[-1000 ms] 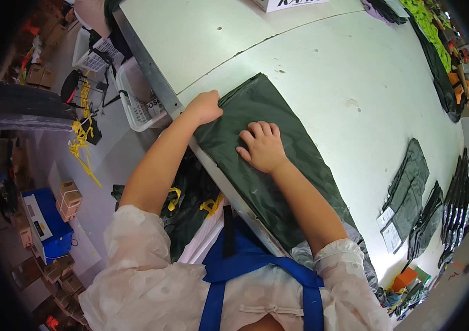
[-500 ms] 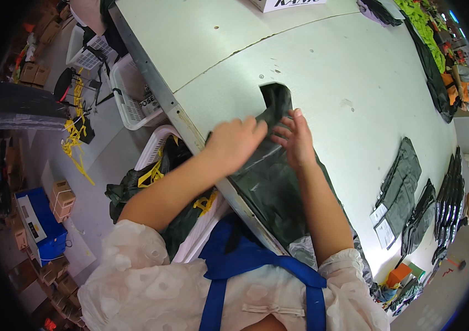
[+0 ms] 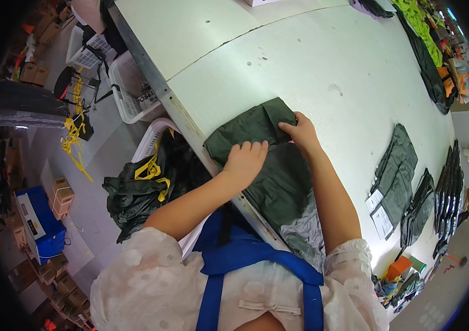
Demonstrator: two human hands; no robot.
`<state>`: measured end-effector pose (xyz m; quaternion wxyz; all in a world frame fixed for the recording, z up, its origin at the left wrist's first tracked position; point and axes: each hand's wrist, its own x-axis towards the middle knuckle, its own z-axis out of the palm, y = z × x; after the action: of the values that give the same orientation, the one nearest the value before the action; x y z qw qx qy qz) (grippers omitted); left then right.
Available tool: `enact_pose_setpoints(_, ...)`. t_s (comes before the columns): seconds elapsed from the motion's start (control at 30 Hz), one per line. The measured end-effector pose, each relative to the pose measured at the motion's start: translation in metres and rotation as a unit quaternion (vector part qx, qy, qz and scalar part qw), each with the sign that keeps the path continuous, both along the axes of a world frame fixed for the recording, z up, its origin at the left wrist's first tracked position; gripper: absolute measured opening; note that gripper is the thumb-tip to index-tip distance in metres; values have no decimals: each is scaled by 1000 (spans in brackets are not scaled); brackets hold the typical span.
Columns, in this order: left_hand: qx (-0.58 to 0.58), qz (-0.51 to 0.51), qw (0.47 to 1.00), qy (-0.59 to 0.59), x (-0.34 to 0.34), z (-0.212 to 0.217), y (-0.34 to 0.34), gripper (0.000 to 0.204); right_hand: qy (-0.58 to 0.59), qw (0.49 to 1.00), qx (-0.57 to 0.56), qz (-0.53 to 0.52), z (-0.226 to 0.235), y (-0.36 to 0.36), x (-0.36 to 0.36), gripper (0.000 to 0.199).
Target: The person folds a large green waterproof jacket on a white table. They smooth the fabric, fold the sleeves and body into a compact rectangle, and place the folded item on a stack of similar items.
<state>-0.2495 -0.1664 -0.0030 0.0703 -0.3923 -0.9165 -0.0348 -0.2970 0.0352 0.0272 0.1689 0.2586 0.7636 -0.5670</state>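
Observation:
A dark green garment (image 3: pixel 281 185) of thin, slightly shiny fabric lies on the table's near edge, its far part folded over into a flat band (image 3: pixel 248 129). My left hand (image 3: pixel 245 164) rests on the fabric just below this band, palm down, fingertips at the fold's lower edge. At the band's right end, my right hand (image 3: pixel 300 132) grips the garment, thumb on top and the other fingers mostly hidden. Silvery-grey fabric (image 3: pixel 306 226) shows at the garment's lower end, by my right forearm.
The pale table (image 3: pixel 322 71) has a metal edge (image 3: pixel 184 121) on its left. Folded dark garments (image 3: pixel 394 165) with white tags lie to the right. Beside the table, a white basket (image 3: pixel 154 138) holds dark fabric with yellow straps (image 3: pixel 149 168). Another white basket (image 3: pixel 126 91) stands farther off.
A narrow dark strip that stuck out at the garment's far end is gone from sight; a flat folded band lies there. My left hand has come down nearer me, and my right hand has closed on the band's end.

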Motion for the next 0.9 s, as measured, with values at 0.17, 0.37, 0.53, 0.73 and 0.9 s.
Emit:
enact_pose_setpoints(0.17,-14,25,998,-50,8,3,-23,51,76,987,136,41,-47,15,13,49)
enact_pose_setpoints(0.37,27,11,996,-88,13,0,1,47,188,928,311,89,-32,-4,7,35)
enact_pose_setpoints(0.53,172,2,968,-184,9,0,17,44,178,918,329,130,-36,3,-4,26)
enact_pose_setpoints(0.73,165,12,973,-159,2,9,-29,62,206,864,426,170,-43,11,-3,25)
enact_pose_setpoints(0.9,103,39,978,-175,6,-34,-28,65,293,825,438,206,-24,-54,9,27)
